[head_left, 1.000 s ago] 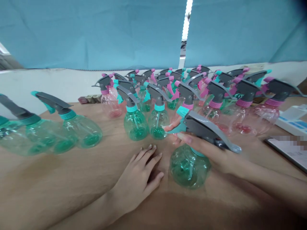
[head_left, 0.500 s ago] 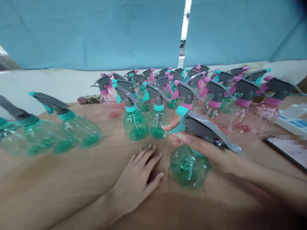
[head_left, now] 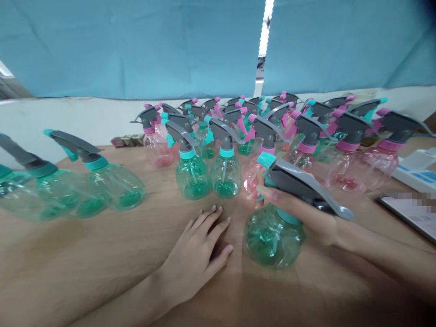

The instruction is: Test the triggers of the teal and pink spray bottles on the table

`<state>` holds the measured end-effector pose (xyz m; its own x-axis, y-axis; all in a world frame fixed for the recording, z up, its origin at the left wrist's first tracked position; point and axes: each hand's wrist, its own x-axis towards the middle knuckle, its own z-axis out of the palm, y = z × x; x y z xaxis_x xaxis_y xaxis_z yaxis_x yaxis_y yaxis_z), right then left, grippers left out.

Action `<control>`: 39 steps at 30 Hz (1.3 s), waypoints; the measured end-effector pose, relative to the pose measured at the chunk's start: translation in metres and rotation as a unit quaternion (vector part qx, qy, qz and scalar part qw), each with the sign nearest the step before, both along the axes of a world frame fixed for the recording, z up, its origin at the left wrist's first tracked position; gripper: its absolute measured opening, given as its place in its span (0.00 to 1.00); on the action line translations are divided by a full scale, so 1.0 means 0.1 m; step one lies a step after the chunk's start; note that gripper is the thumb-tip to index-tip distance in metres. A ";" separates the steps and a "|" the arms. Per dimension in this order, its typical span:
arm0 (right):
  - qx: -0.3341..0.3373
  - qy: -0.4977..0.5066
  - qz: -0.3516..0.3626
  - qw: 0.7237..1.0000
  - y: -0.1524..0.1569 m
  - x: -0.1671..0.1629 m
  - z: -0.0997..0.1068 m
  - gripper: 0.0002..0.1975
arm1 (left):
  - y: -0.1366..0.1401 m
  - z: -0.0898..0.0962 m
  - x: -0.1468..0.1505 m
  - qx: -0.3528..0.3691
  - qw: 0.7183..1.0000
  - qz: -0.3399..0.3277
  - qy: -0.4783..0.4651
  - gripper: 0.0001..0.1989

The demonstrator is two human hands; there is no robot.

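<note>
My right hand [head_left: 303,213] is wrapped round the neck and trigger of a green spray bottle [head_left: 274,238] with a grey and turquoise head. The bottle tilts, its nozzle facing up and left, and the fingers on the trigger are partly hidden behind it. Palm down on the wooden table [head_left: 136,263], my left hand [head_left: 194,250] lies with fingers spread, holding nothing. Just beyond its fingertips stand two more green spray bottles, one [head_left: 193,177] to the left and another [head_left: 225,175] beside it.
Several pink and green spray bottles [head_left: 306,150] crowd the back and right. More green ones [head_left: 117,184] stand at the left. A phone [head_left: 408,215] and a white-and-blue box [head_left: 417,170] lie at the right edge. Behind hangs a blue cloth [head_left: 136,50].
My right hand's fingers have pulled the trigger in towards the neck, and the held bottle has shifted slightly right. My left hand has stayed in place.
</note>
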<state>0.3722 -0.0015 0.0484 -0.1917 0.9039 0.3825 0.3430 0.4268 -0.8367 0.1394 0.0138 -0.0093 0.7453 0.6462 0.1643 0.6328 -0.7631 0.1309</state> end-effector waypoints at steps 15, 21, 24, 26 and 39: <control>-0.052 0.055 0.016 0.997 0.01 -0.06 0.05 0.11 | -0.01 0.01 0.00 0.001 1.000 -0.006 -0.005 0.21; -0.051 0.066 0.020 0.996 0.00 -0.07 0.06 0.11 | -0.01 0.00 0.00 -0.002 1.000 -0.003 -0.004 0.21; -0.052 0.065 0.017 0.996 -0.01 -0.08 0.08 0.12 | 0.00 0.00 0.00 -0.004 1.000 -0.004 -0.004 0.21; -0.047 0.065 0.019 0.997 0.00 -0.08 0.09 0.12 | -0.01 0.00 0.00 -0.003 1.000 -0.006 -0.005 0.21; -0.035 0.068 0.016 0.997 0.00 -0.08 0.12 0.10 | 0.00 0.00 0.00 -0.004 1.000 -0.008 -0.004 0.21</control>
<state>0.3641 -0.0015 0.0602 -0.1716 0.9238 0.3424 0.2123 0.3740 -0.9028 0.1391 0.0135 -0.0095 0.7540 0.6357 0.1655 0.6196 -0.7719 0.1422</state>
